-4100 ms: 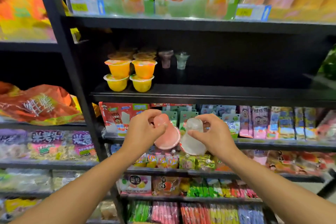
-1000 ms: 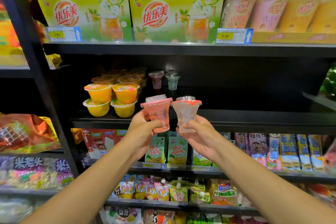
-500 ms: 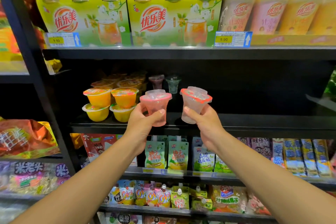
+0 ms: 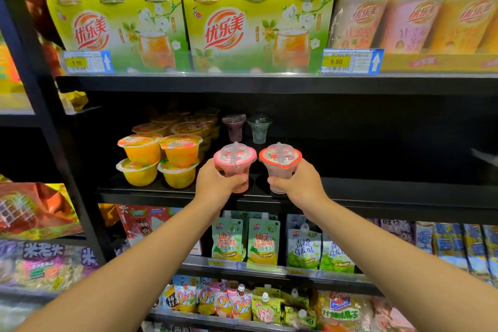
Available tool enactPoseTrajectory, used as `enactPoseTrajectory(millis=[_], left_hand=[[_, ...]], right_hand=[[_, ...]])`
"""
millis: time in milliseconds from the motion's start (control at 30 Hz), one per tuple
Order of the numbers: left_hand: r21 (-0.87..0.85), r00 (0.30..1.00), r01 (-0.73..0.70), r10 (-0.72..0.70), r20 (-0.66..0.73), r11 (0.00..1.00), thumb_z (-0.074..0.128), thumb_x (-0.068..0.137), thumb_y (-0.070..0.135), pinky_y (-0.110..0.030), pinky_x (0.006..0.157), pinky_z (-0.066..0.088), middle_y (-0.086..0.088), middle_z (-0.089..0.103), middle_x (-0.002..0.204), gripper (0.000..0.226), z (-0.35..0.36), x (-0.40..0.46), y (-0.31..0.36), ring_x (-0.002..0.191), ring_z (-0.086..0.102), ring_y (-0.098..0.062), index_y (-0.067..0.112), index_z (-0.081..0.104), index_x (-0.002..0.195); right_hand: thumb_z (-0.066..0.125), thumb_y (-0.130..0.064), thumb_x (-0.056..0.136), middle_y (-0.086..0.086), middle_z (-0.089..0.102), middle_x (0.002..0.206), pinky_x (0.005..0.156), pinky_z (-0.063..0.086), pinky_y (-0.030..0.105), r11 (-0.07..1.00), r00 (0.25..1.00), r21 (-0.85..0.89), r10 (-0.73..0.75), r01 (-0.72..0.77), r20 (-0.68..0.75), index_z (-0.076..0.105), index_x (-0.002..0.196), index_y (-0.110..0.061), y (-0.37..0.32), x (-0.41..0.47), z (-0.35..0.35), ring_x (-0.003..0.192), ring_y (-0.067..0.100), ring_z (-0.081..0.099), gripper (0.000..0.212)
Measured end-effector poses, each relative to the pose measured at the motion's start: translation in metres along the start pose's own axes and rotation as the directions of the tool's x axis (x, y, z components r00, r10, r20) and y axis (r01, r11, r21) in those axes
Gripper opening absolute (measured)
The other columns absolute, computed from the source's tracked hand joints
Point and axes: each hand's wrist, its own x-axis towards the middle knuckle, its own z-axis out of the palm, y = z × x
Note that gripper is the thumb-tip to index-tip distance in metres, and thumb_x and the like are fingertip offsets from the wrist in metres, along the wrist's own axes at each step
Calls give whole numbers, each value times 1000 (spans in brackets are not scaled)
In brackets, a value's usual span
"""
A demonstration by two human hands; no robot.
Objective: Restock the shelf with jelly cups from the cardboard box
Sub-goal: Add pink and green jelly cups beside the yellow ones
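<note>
Black metal shelving fills the view, the middle shelf (image 4: 377, 191) largely bare toward its right end; stacked orange jelly tubs (image 4: 159, 159) occupy its left front corner, two small dark cups (image 4: 246, 127) stand toward its back. Left hand (image 4: 215, 183) grips a pink jelly cup (image 4: 235, 164); right hand (image 4: 299, 183) grips a clear, red-rimmed jelly cup (image 4: 280, 166); both cups upright, side by side at the shelf's front edge, seemingly not yet set down. Step judged: placement; next move calls for lowering both onto the board beside the tubs. Cups are tapered translucent plastic with foil seals and domed caps. Cardboard box not in view.
</note>
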Motion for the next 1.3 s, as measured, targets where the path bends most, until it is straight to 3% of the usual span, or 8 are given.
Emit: enactPoseTrajectory(millis=[333,500,700,833,967,1133,1300], left_hand=[[161,997,-66,71,-25,985,89,71,28,-38,94,54,6,67,115,61,13,12,-12,105,62,-12,19,61,124],[289,993,-105,114,-16,952,86,70,43,-45,92,54,4,71,111,61,10,10,-17,102,64,-15,18,65,121],[450,980,-185,200,14,873,78,79,48,-52,98,45,6,71,116,49,0,4,-19,115,61,-19,23,66,119],[466,966,-255,239,93,848,62,94,42,-49,106,37,7,65,128,41,-12,-12,-26,126,53,-17,24,61,130],[556,944,-330,269,191,763,49,100,41,-49,106,30,4,56,139,44,-22,-30,-25,134,42,-20,27,49,142],[670,910,-399,179,374,626,31,103,52,-48,112,22,2,32,156,55,-29,-34,-25,143,21,-24,32,30,154],[692,874,-464,155,461,553,24,102,57,-48,114,17,-1,19,161,60,-29,-33,-23,146,13,-25,33,20,156]], right_hand=[[88,-26,73,-2,63,123,87,47,27,991,999,-128,41,-39,11,54,129,-17,18,21,-3,111,16,60,67],[87,-46,68,-5,68,118,96,52,45,969,998,-239,69,-66,5,59,126,-24,19,22,-3,109,18,63,69],[77,-48,80,-6,66,121,100,46,53,931,999,-365,32,-24,16,57,127,-25,12,9,-14,114,19,59,56],[62,-45,93,-4,62,129,104,42,50,882,999,-470,-16,33,39,52,135,-22,11,-14,-22,120,21,57,49],[59,-43,94,-1,63,129,100,44,45,825,994,-555,-88,107,61,50,138,-26,9,-37,-23,120,24,56,47],[57,-42,96,1,62,131,103,44,47,756,983,-627,-147,185,113,45,146,-24,1,-56,-17,127,26,51,55],[41,-49,102,2,35,155,117,24,45,601,977,-770,-150,213,153,29,155,-27,-5,-66,-7,142,26,28,59]])
